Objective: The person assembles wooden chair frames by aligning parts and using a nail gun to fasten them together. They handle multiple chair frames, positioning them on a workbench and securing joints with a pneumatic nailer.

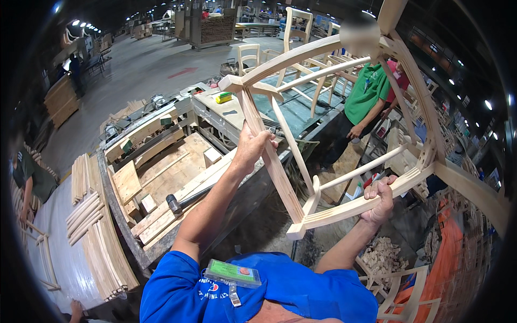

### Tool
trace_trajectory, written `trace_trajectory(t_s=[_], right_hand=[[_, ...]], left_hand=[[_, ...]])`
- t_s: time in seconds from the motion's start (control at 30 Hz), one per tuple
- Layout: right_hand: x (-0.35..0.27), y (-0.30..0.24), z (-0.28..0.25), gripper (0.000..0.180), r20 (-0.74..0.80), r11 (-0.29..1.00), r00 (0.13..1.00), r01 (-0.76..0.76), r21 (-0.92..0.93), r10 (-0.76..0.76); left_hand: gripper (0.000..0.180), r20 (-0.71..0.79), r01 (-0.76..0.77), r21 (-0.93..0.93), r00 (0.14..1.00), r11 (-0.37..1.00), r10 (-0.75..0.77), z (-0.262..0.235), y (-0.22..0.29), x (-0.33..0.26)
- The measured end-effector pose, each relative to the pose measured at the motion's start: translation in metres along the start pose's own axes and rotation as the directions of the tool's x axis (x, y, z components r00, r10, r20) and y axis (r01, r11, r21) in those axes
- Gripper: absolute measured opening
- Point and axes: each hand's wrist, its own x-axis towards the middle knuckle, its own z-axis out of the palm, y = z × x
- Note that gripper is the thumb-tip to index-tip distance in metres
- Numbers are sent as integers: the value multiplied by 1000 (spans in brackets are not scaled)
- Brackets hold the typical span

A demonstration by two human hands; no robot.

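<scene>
An unfinished pale wooden chair frame [283, 185] is held up and tilted in front of my chest. My left hand [255, 148] is closed around its left rail. My right hand [380, 200] grips the curved rail nearest me, fingers wrapped over the top. Thin stretchers cross between the legs, and long curved posts reach off toward the upper right. To the left of the frame, a mallet [173, 204] with a dark head lies on the workbench [157, 253], its handle passing behind my left forearm.
Bundled wooden slats [105, 253] lie on a wrapped surface at left. A yellow-green box [223, 98] sits on the bench's far part. Beyond the frame, a person in a green shirt [367, 94] stands near more chair frames [298, 29]. Wood scraps [383, 257] and orange sheeting [444, 253] are at right.
</scene>
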Motion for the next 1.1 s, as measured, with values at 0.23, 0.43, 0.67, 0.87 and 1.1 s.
trace_trajectory(t_s=[0.23,0.43,0.67,0.87,1.1], right_hand=[[0,2,10,25,-15,997,997,-69,38,70],[-2,2,8,26,61,994,995,-85,75,81],[-1,2,10,25,24,995,997,-81,62,80],[-1,5,6,26,61,994,995,-85,65,81],[-2,6,5,24,84,994,994,-81,74,75]], left_hand=[[46,-44,-33,3,998,999,33,-8,12,-8],[47,-77,-29,-28,997,999,27,-7,18,-16],[49,-81,-40,24,996,999,42,-12,17,-19],[46,-71,-37,-15,997,999,36,-13,15,-19],[44,-59,-32,-6,998,999,31,-14,16,-18]])
